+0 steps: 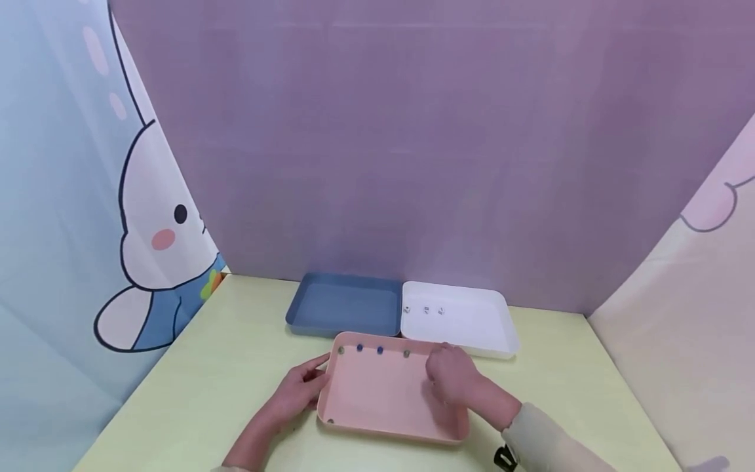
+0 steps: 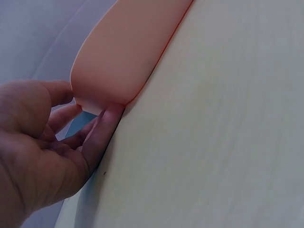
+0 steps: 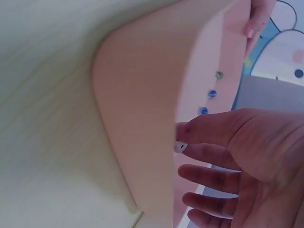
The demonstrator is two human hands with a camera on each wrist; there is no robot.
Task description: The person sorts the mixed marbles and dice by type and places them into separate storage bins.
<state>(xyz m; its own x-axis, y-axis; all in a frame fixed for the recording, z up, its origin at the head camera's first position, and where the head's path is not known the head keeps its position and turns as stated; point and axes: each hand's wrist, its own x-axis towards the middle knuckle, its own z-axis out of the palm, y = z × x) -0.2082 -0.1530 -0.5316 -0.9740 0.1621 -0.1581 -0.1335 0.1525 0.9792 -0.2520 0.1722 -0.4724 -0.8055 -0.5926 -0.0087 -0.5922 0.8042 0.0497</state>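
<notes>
White piece (image 3: 180,147) — pinched in right grip (image 1: 453,375), thumb-to-forefinger | left grip (image 1: 297,393) holds pink tray (image 1: 377,396)

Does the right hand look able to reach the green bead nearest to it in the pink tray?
Probably yes: nothing seems to stand between the right hand and the green bead, though that hand pinches a small white piece.
</notes>
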